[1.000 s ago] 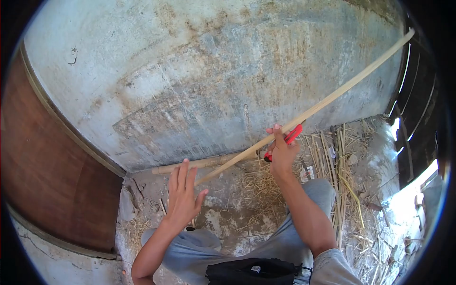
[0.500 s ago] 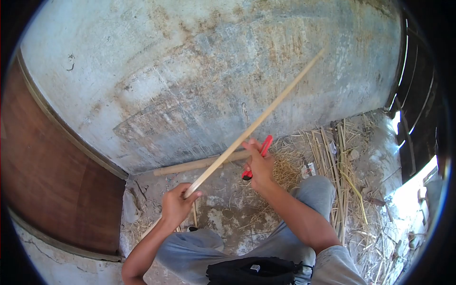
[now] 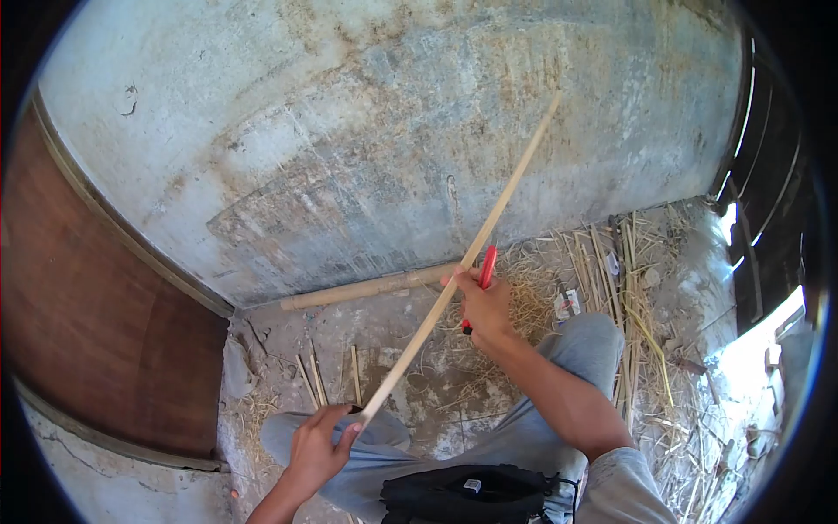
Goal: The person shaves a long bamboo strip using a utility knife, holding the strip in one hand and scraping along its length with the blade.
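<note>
A long, pale bamboo strip (image 3: pixel 423 330) runs slantwise from low left up toward the wall. Its lower end is gripped by my left hand (image 3: pixel 321 450), the thumb pressed along it. Farther up the strip, my right hand (image 3: pixel 489 307) is closed round a red utility knife (image 3: pixel 488 265), whose handle points upward with a dark end below the fist. The thumb and fingertips of that hand meet the strip beside the knife. How far the blade is out is hard to make out.
A thick bamboo pole (image 3: pixel 371 291) lies along the wall's foot (image 3: pixel 288 175). Thin sticks (image 3: pixel 316 375) stand out near my left knee. Curly shavings (image 3: pixel 524 306) and cut strips (image 3: pixel 611 288) cover the floor at right. A brown wooden panel (image 3: pixel 113 306) is at left.
My left hand has moved down and slightly left-to-right with the strip's lower end, steepening the strip. My right fingers now touch the strip, and the knife has turned more upright.
</note>
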Action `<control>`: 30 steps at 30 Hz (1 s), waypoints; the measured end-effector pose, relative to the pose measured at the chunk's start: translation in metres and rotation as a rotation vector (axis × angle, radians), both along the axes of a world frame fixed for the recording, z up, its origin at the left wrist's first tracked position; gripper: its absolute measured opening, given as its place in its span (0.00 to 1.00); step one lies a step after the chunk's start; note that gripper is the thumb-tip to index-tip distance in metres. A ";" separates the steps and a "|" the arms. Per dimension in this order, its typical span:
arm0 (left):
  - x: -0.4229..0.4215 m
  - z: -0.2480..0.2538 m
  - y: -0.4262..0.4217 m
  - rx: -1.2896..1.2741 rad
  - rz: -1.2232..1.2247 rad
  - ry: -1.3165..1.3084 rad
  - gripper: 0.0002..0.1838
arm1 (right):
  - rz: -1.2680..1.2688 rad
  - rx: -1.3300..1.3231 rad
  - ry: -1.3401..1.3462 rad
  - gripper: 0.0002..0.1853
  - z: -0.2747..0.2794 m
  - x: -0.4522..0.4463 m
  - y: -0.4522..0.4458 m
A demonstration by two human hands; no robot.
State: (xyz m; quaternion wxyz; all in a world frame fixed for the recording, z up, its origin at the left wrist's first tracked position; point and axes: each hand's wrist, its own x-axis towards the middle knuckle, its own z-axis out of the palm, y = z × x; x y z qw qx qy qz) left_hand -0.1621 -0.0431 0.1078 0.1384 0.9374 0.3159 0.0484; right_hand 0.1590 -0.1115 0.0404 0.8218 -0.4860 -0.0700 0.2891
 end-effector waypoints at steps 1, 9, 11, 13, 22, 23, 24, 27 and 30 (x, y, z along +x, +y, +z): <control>0.008 0.001 0.003 0.035 -0.108 -0.112 0.17 | -0.020 -0.037 -0.063 0.10 -0.001 -0.005 0.000; 0.114 -0.052 0.042 -0.740 -0.216 -0.513 0.19 | -0.015 -0.178 -0.285 0.11 -0.004 -0.030 -0.002; 0.141 -0.045 0.028 -0.913 -0.151 -0.497 0.18 | -0.003 -0.110 -0.227 0.12 -0.014 -0.032 0.001; 0.160 -0.048 0.020 -1.052 -0.083 -0.540 0.17 | 0.050 -0.187 -0.331 0.12 -0.015 -0.027 -0.005; 0.110 -0.054 0.019 -1.089 0.032 -0.552 0.14 | 0.043 -0.211 -0.147 0.15 0.002 0.019 -0.003; 0.104 -0.057 0.018 -1.043 0.022 -0.528 0.13 | 0.032 -0.158 -0.205 0.15 -0.002 0.019 -0.002; 0.100 -0.058 0.018 -1.044 0.025 -0.521 0.13 | 0.032 -0.159 -0.198 0.15 -0.006 0.017 -0.003; 0.091 -0.059 0.022 -1.102 0.034 -0.461 0.12 | 0.132 -0.225 -0.285 0.15 -0.007 0.011 -0.005; 0.090 -0.063 0.028 -1.100 -0.039 -0.411 0.09 | 0.173 -0.237 -0.284 0.14 -0.010 0.007 -0.006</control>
